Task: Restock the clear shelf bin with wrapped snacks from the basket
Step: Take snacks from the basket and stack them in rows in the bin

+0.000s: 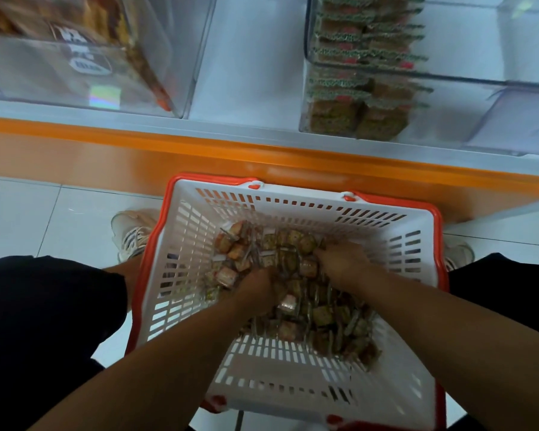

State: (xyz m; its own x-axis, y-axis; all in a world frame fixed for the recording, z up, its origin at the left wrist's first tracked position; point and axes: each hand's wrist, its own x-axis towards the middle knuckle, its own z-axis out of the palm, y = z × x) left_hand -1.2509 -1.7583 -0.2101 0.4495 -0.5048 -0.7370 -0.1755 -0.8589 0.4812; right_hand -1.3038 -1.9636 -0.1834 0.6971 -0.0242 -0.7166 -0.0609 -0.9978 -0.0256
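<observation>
**Both hands down among the snacks in the basket**

Deep in the white slotted basket (199, 231) with the orange rim lay the heap of small wrapped snacks (321, 315), spread over the floor of it from the far middle towards the near right corner. Both hands were sunk into that heap. The left hand (257, 290) was at the middle of the pile with its fingers curled down among the packets and closed on some of them. The right hand (343, 259) lay just beside it, farther from the body, its fingers likewise bent into the snacks and gripping them; the fingertips of both were buried, so how many packets each held could not be told.

Beyond the basket ran the orange shelf edge (168, 150). Above it to the right stood the clear shelf bin (448, 104), holding stacked rows of green-edged wrapped snacks at its left end, well apart from the hands. Another clear bin (75, 73) with brown packaged goods stood to the left. A pale laced shoe (131, 234) rested on the white tiled floor (44, 213) beside the basket's left wall.
</observation>
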